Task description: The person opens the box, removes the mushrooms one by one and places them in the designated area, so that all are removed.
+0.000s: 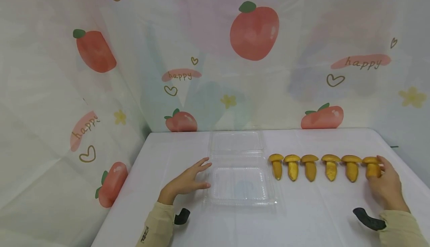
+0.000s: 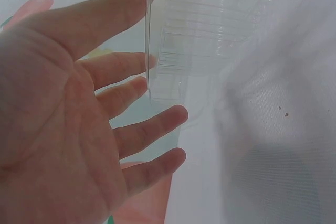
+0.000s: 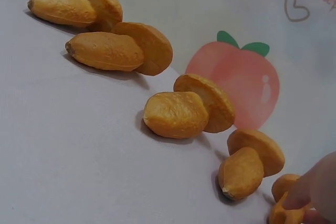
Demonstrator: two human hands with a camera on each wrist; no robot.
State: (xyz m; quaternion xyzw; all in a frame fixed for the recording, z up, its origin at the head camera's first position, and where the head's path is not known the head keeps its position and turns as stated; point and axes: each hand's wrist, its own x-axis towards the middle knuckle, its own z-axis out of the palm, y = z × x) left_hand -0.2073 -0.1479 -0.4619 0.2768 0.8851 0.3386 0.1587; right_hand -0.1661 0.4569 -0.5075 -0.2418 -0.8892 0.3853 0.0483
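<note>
A see-through plastic clamshell box [image 1: 238, 183] lies on the white table with its lid [image 1: 236, 142] folded back to the far side. At its left edge is my left hand [image 1: 188, 179], fingers spread and mostly straight; in the left wrist view, fingertips [image 2: 139, 85] meet the plastic edge. To the box's right, several yellow-brown mushrooms [image 1: 330, 168] form a row, caps toward the back wall. My right hand [image 1: 388, 183] pinches the rightmost mushroom [image 1: 372, 168] between thumb and fingers. In the right wrist view, that mushroom [image 3: 286, 213] is partly hidden by the fingers.
A printed cloth wall [image 1: 215, 101] with fruit pictures rises behind the table and along its left side. The white table [image 1: 302, 221] extends in front of the box and the row. Dark curved straps [image 1: 369, 221] stick out near both wrists.
</note>
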